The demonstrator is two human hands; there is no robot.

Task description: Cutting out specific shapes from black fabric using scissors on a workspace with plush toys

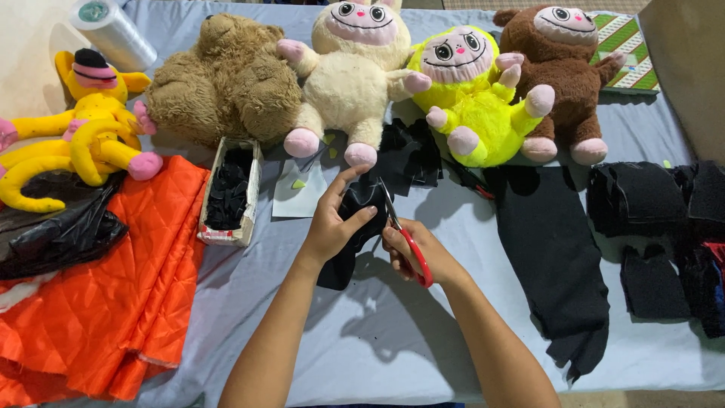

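Pale blue cloth covers the bench (423, 332), with plush toys lined up along its far edge. Just above its middle, my left hand (331, 227) pinches a scrap of black felt (349, 240), grip closed around the upper part while the rest droops. It seems light, soft and floppy, so I judge it best held close to the cut line, pulled taut. My right hand (418, 249) is closed through the red-handled scissors (404, 238), blades at the felt's edge. More black fabric (551, 257) lies to the right.
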